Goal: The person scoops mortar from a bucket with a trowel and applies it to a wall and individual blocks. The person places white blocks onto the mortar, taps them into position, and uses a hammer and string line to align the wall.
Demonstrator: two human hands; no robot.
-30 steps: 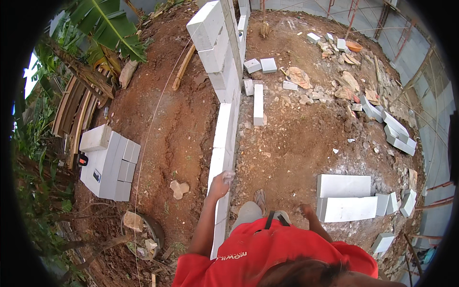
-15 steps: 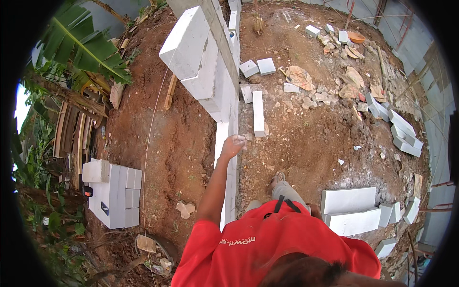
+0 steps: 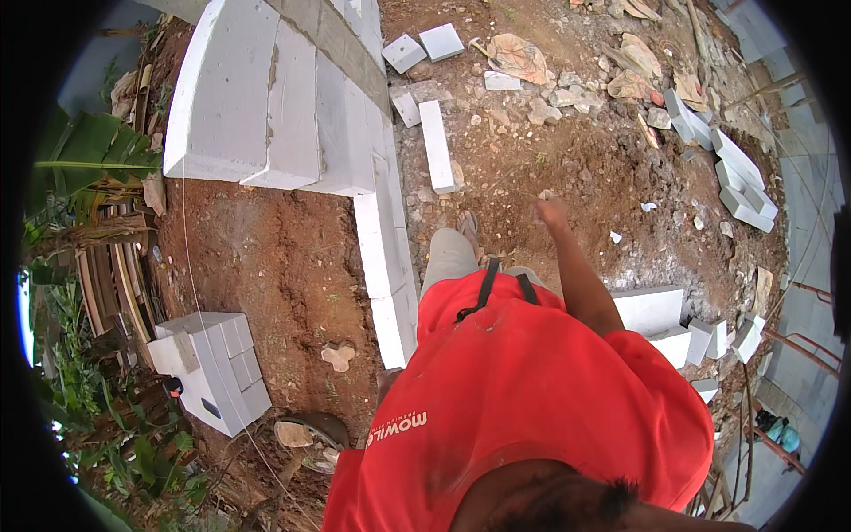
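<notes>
1. Nearest, the person's red shirt (image 3: 541,381) covers the near middle.
2. The left hand (image 3: 386,381) is mostly hidden by the shirt, beside the near end of the white block wall (image 3: 378,257). Its grip, and any contact with the wall, cannot be told.
3. At near left, a round container (image 3: 330,429) holds rubble. Beyond it is a stack of pale blocks (image 3: 211,355).
4. At right, white blocks (image 3: 650,309) lie on the soil, partly covered by the right sleeve.
5. The right hand (image 3: 552,211) is over bare soil, well apart from the wall. Its fingers appear drawn together; whether they clamp anything cannot be told.
6. Farther ahead, a long white block (image 3: 436,147) lies right of the wall.
7. At far left, the wall's taller section (image 3: 244,102) meets a grey column (image 3: 350,66).
</notes>
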